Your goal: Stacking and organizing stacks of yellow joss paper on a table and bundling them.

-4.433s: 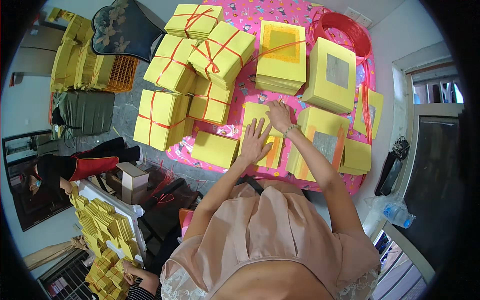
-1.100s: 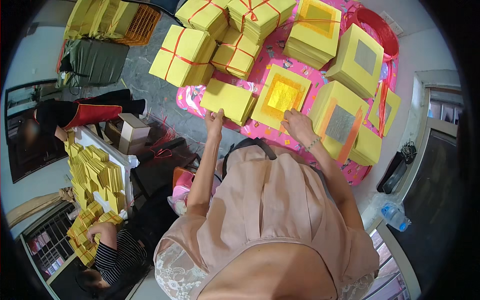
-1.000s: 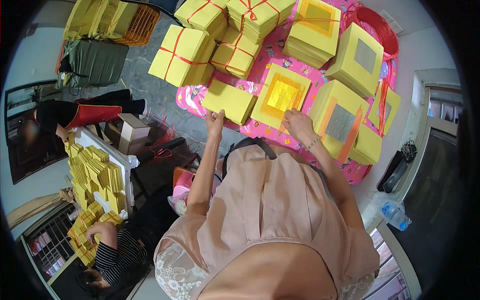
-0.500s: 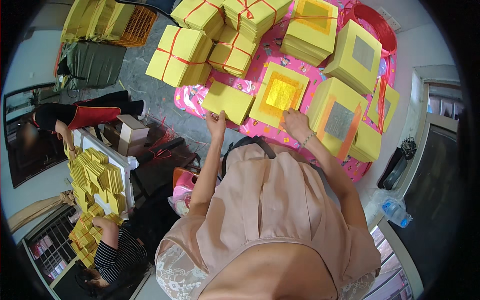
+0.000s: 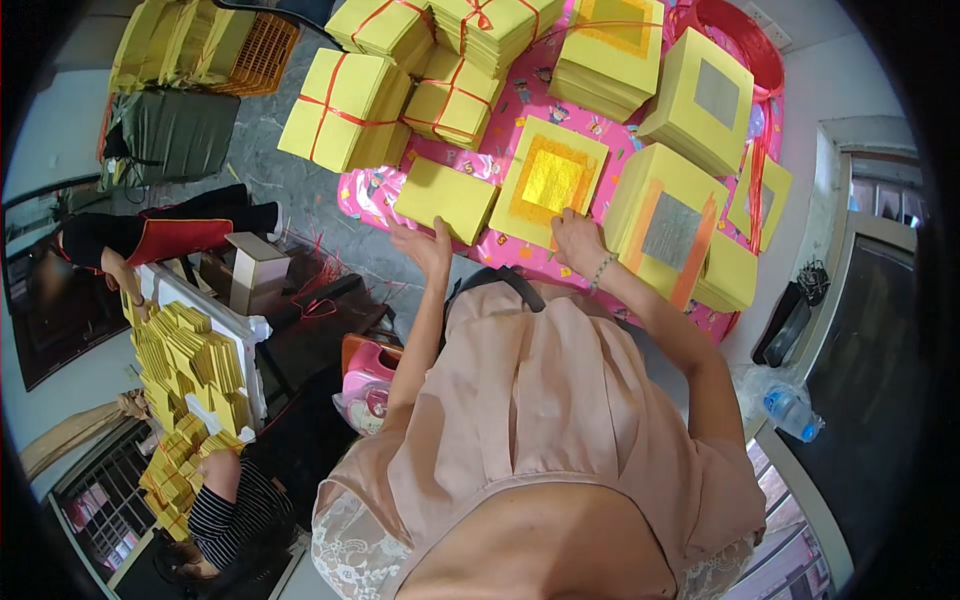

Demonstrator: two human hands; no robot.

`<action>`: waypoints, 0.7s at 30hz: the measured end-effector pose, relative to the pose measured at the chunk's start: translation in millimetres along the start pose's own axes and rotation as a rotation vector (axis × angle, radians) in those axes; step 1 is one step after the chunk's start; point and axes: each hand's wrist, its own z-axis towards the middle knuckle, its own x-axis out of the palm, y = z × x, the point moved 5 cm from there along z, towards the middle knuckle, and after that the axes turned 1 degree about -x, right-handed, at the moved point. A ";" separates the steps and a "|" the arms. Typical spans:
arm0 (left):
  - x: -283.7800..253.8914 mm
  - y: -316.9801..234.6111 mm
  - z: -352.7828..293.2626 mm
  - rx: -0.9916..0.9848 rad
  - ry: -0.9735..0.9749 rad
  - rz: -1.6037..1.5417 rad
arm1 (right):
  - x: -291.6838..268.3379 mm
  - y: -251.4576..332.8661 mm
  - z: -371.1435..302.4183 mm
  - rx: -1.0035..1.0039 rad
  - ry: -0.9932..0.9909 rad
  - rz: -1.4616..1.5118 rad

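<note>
My left hand [image 5: 426, 248] has its fingers spread at the near edge of a small stack of plain yellow paper [image 5: 446, 200]. Just right of that stack lies yellow paper with an orange border and a shiny gold foil square [image 5: 553, 181]. At its near right corner, the curled fingers of my right hand [image 5: 580, 245] pinch the edge; the fingertips are partly hidden. Beside my right hand stands a thick stack of yellow paper with a silver square and orange stripes [image 5: 668, 228].
A pink patterned cloth [image 5: 515, 258] covers the table. Bundles tied with red ribbon [image 5: 342, 112] stand at the far left, more stacks [image 5: 698, 95] and a red basket [image 5: 740, 40] at the far right. Two people work at a left-hand table piled with folded yellow paper [image 5: 195, 350].
My left hand's fingers have spread and shifted slightly left along the plain stack. My right hand stays at the gold-foil paper, its fingers more curled. The whole view has shifted slightly.
</note>
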 end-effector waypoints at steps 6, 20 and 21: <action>9.7 -34.0 0.1 0.575 0.224 0.275 | 0.6 -17.8 -7.7 -0.059 -0.039 0.164; 17.7 -14.5 3.1 0.578 0.316 0.179 | 15.0 -33.0 -2.3 -0.138 -0.048 0.288; 14.9 -17.7 3.9 0.580 0.318 0.177 | 15.1 -33.4 -2.8 -0.135 -0.049 0.290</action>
